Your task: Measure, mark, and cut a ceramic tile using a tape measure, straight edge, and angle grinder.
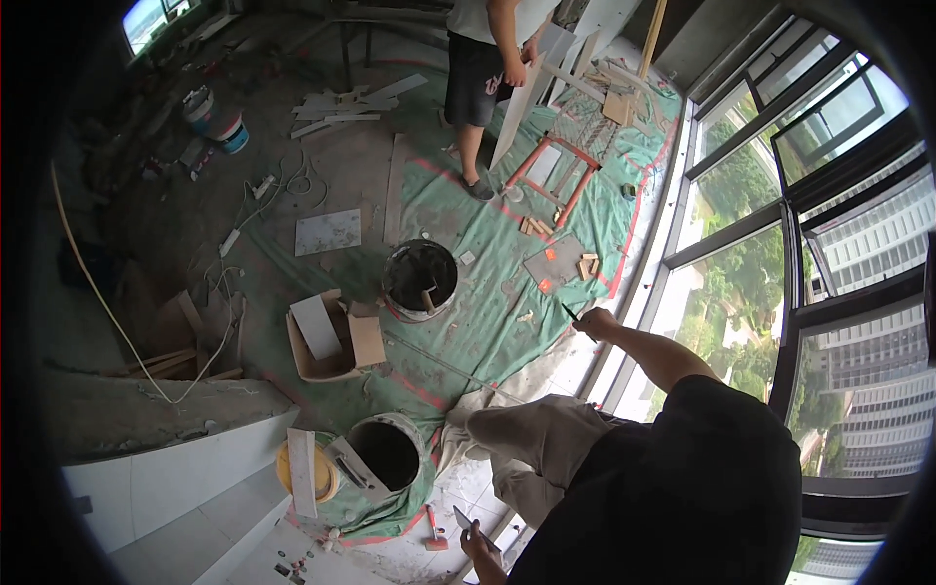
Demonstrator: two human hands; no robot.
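My right hand reaches out toward the window side, its fingers closed on a thin dark pointed tool too small to name. Low in the view, my left hand grips a flat grey blade like a trowel; its handle is hidden. Left of my legs stands a round bucket with a dark inside and a flat trowel across its rim. Beside it a pale board lies across a yellow round bucket. A red-handled tool rests on the white floor near my left hand.
Green sheeting covers the floor, with a cardboard box, a mixing bucket and wood scraps on it. A red-framed ladder lies farther back. There, another person holds a long board. Windows line the right.
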